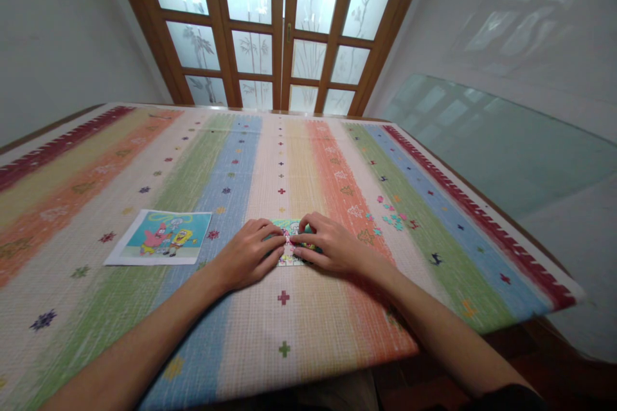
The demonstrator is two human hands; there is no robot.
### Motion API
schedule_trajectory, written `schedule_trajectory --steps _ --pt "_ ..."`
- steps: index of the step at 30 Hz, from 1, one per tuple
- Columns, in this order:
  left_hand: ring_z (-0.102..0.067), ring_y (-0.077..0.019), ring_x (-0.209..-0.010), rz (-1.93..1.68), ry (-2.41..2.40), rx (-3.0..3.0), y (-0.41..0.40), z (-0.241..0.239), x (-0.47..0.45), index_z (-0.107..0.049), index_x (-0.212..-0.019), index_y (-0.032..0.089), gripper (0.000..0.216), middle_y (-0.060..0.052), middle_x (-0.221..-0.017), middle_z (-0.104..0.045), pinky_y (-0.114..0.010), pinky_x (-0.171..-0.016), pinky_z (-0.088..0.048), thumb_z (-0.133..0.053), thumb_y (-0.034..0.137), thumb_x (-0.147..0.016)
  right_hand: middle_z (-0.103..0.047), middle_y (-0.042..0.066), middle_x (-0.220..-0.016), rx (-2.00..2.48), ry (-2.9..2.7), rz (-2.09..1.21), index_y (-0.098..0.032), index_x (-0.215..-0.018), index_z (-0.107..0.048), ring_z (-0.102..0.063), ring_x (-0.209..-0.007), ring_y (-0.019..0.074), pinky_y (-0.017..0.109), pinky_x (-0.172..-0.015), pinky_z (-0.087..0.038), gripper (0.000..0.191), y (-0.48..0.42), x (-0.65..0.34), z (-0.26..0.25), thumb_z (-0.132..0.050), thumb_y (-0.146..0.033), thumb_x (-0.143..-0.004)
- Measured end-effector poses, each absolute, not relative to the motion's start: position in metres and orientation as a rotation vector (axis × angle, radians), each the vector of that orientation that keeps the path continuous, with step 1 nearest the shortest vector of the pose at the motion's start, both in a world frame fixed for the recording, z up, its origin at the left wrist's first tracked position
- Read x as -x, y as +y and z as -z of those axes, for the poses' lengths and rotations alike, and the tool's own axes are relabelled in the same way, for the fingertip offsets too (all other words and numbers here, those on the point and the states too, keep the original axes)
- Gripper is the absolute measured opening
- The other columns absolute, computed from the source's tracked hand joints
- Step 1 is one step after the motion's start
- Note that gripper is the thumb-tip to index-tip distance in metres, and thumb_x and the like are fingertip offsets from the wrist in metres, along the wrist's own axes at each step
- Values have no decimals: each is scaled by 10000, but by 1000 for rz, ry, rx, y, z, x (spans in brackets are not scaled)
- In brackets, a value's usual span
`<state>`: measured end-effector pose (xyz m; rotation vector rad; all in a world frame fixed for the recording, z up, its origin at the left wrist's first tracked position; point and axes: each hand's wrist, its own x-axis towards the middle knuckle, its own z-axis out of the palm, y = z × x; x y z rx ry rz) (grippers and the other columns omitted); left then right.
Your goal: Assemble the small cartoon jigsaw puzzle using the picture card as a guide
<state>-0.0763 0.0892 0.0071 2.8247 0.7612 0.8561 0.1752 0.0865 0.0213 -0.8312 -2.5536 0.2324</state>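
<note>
A small, colourful jigsaw puzzle (289, 261) lies flat on the cloth in front of me, with pale gaps in its middle. My left hand (251, 253) rests at its left side, fingers bent and closed, their tips pressing on the pieces. From the right, my right hand (328, 244) grips the puzzle with curled fingers, and its fingertips nearly meet those of my left hand. Both hands cover much of the puzzle, so single pieces under the fingers are hidden. Left of my left hand lies a printed cartoon picture (166, 237) on white paper.
Several loose puzzle pieces (393, 221), teal and pink, are scattered right of my right hand. A striped tablecloth (284, 167) covers the table. Beyond its far edge stand wooden doors (279, 26) with frosted panes. A greenish glass panel (501, 148) leans by the right wall.
</note>
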Motion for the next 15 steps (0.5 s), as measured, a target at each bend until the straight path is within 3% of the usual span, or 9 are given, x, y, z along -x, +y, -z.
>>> schedule_trajectory --steps 15 --pt "-636 -265 -1078 -887 741 -2856 91 -5 77 -693 -1140 182 230 -80 -1164 -746 -458 -931 -513 -490 233 -1045 -653 129 -1051 907 -2532 -96 -180 -1165 -720 -604 -933 233 383 -839 -516 318 95 -191 -31 -510 -388 -1048"
